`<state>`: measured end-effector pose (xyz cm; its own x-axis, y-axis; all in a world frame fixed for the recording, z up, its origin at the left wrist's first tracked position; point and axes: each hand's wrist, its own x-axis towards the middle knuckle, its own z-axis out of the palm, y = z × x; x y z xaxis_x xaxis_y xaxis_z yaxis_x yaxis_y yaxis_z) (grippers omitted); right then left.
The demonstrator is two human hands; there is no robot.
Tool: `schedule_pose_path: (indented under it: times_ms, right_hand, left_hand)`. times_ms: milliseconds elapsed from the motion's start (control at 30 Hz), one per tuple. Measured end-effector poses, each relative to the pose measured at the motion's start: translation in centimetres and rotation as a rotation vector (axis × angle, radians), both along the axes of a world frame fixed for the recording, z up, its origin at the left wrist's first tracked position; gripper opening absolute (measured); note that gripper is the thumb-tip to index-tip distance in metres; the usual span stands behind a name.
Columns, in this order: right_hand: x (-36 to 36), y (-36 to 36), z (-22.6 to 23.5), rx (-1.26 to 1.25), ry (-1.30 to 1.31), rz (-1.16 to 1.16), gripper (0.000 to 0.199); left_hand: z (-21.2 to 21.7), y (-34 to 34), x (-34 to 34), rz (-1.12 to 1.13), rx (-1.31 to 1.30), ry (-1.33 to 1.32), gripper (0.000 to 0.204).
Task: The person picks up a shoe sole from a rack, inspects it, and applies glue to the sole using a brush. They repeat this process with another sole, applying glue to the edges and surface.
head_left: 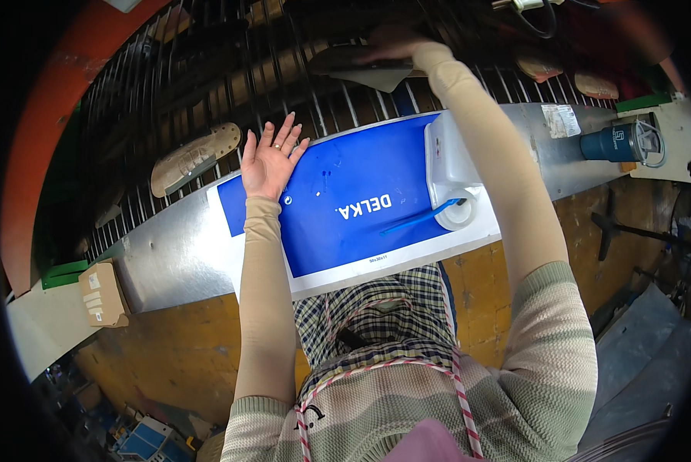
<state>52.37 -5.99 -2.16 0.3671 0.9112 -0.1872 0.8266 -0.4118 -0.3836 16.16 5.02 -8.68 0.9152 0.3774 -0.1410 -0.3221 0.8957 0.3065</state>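
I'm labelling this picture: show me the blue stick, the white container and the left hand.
Blue stick (422, 216): head view, mid-shaft.
White container (447, 154): head view, its body.
Left hand (268, 165): head view, upturned palm.

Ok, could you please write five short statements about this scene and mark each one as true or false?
1. The left hand is open, with its palm showing. True.
2. The ring is on the right hand. False: the ring is on the left hand.
3. The right hand is at a dark piece over the rack. True.
4. The blue cup stands at the left of the picture. False: the blue cup is at the right.
5. The blue stick lies on the box. False: one end of the blue stick is at the white pot.
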Motion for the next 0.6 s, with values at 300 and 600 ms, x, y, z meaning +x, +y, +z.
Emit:
schedule_pose_path:
  times_ms: [300, 600]
  right_hand:
    - [-3.0, -0.4, -0.4, -0.232, 0.104, 0.057, 0.116]
    - [-6.6, -3.3, 1.1, 0.146, -0.08, -0.063, 0.073]
  left_hand:
    - [0.7, -0.3, 0.0, 0.017, -0.005, 0.029, 0.038]
    - [1.5, 4.8, -2.7, 0.764, 0.907, 0.916, 0.017]
